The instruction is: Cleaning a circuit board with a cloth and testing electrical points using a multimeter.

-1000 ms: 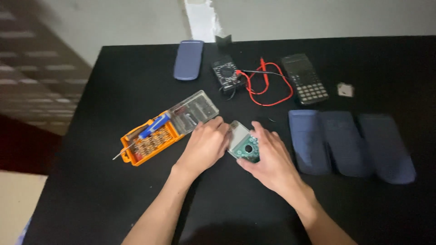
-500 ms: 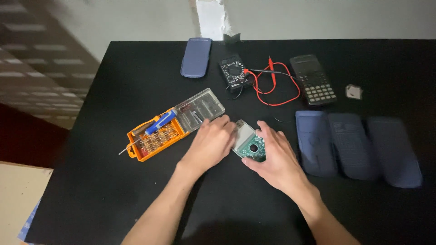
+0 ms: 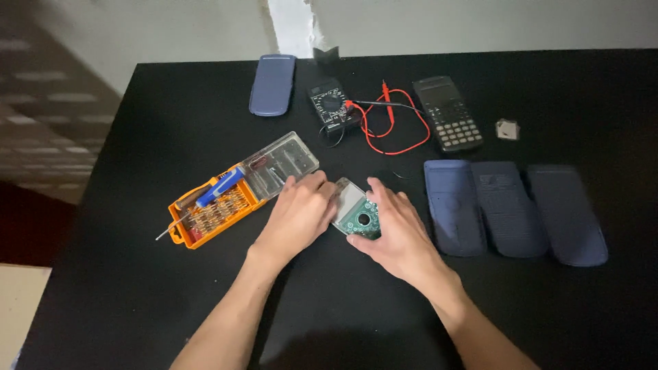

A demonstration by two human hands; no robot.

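An opened calculator with a green circuit board [image 3: 358, 214] lies on the black table [image 3: 137, 288]. My left hand [image 3: 296, 216] rests on its left side, fingers touching its top edge. On the right side lies my right hand [image 3: 394, 229], thumb under the board and fingers curled over it. Both hands hold the board flat against the table.
An orange screwdriver-bit case [image 3: 216, 209] with a clear lid [image 3: 284, 161] and a blue-handled screwdriver [image 3: 218, 188] sits left. Behind are a blue cover [image 3: 272, 84], a multimeter [image 3: 332, 104] with red leads [image 3: 394, 127] and a dark calculator [image 3: 447, 113]. Three blue covers [image 3: 510, 209] lie right.
The hands stay on the circuit board in nearly the same pose. The view has shifted slightly as my head moved, so everything sits a little lower in the picture.
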